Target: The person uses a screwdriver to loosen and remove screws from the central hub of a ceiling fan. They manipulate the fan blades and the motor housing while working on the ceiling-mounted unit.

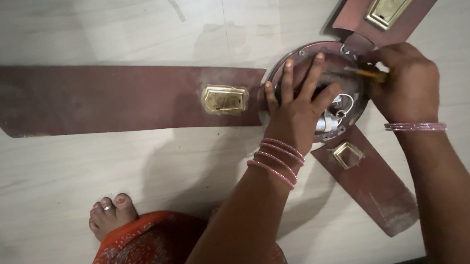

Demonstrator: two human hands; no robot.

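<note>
Hands first: the left hand (295,100) lies flat and spread, fingers wide open, palm pressed on the round motor housing (318,88) of a dismantled ceiling fan in the upper right of the frame, gripping nothing. Right hand (406,83), further right, is curled shut around a thin yellow-handled tool (367,73) whose tip points into the housing's rim. Largest of all is the pale tiled floor (77,176) filling the frame. Across it, from the left edge to the centre, runs the long maroon blade (110,101), dusty, with a brass ornament (224,100) at its inner end, just beside the housing. A second blade (375,183) angles to the lower right, a third (386,13) to the top right. Bottom centre shows orange patterned cloth (144,247) and a bare foot (109,214). Pink bangles (277,160) ring the left wrist
</note>
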